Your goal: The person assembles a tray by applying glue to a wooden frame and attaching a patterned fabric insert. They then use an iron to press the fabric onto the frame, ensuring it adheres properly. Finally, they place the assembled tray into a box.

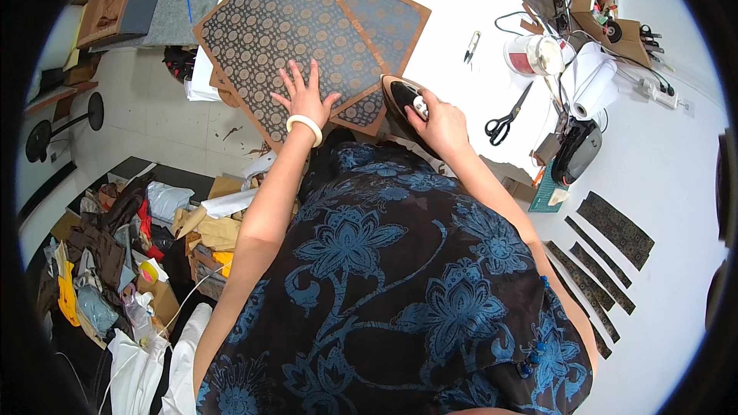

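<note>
My left hand (305,100) lies flat with its fingers spread on a dark patterned fabric panel (269,34) with brown borders. A cream bangle (304,130) circles that wrist. In my right hand (442,123) is the handle of a clothes iron (401,98), at the panel's lower right corner. The iron's tip touches or nearly touches the brown border; its soleplate is hidden from here. Beneath the top panel, partly covered, is a second bluish-grey panel (392,19) edged in the same brown.
On the white table (453,100) lie black scissors (507,117) and small thread snips (472,47). A white tub (526,54), paper roll (592,81) and cables crowd the right side. A blue pencil (188,1) rests on grey felt at left. Fabric scraps (100,261) heap at lower left.
</note>
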Demonstrator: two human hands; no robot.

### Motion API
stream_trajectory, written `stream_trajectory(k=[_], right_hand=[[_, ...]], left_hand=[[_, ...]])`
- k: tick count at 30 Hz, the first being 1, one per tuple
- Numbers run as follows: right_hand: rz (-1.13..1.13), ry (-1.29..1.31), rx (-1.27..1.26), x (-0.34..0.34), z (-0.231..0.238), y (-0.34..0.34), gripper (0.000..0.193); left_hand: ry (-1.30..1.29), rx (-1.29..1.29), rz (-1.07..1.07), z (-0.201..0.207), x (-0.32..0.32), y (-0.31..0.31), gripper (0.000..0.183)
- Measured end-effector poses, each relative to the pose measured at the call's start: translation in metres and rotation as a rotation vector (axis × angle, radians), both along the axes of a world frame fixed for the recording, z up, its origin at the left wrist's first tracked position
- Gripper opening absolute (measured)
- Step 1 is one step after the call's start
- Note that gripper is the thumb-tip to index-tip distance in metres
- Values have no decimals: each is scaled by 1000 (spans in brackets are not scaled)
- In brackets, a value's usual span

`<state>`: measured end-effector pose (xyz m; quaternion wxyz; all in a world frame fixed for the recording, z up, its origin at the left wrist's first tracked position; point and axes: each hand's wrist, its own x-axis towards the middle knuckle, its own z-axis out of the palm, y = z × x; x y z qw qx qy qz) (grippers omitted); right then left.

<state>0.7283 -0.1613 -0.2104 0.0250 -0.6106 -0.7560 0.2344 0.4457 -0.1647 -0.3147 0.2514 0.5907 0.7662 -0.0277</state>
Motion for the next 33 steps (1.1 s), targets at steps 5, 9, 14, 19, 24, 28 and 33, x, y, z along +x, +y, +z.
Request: stream_trajectory(k=[5, 9, 14, 19, 24, 28, 33], right_hand=[[-55, -16, -15, -8, 9, 4, 39], [-60, -9, 110, -10, -4, 8, 42], [-47, -36, 41, -13, -3, 28, 41], [46, -32, 22, -11, 1, 62, 41], [-77, 82, 36, 15, 5, 78, 46], [-587, 347, 83, 92, 27, 35, 46], [-910, 364, 359, 234, 80, -10, 42]], left_hand=[[7, 6, -9, 1, 0, 1, 97], [9, -4, -12, 2, 2, 1, 97], [5, -32, -9, 11, 4, 2, 98], [-13, -49, -18, 15, 4, 3, 98], [-229, 319, 162, -6, -25, -14, 70], [-39, 762, 595, -46, -69, -48, 65], [-1068, 67, 1276, -98, -142, -90, 79]])
